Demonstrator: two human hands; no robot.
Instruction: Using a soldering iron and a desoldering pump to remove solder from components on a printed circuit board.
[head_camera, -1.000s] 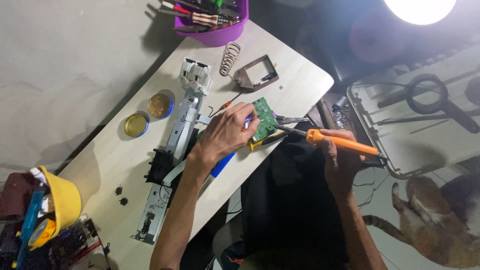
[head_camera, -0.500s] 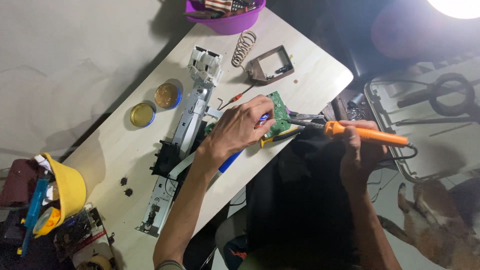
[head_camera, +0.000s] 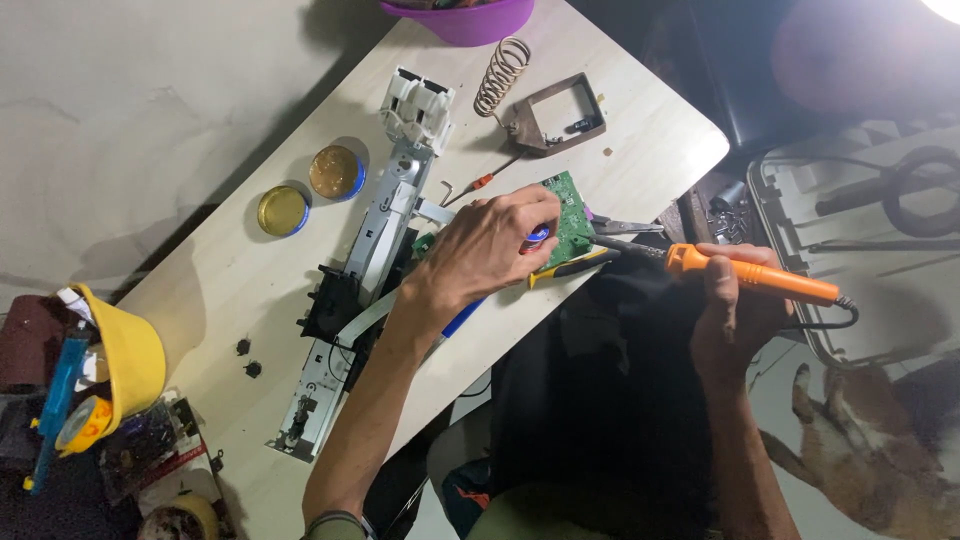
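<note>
Left hand on the green board, right hand bringing the soldering iron to its edge

Our left hand (head_camera: 495, 245) reaches in from below with the forearm slanting up across the tabletop (head_camera: 640, 150), its grip closed over the green circuit board (head_camera: 568, 215), which lies near the tabletop's right-hand edge, partly under our fingers. Our right hand (head_camera: 735, 305) hangs off that edge over the dark lap, grip wrapped tight on the orange soldering iron (head_camera: 755, 278), its dark tip pointing left to the board's side. A long grey metal assembly (head_camera: 375, 235) lies just left of the wrist; two round tins (head_camera: 310, 190) sit beyond it, and a coil stand (head_camera: 503, 75) above leaves bare wood toward the far corner
</note>
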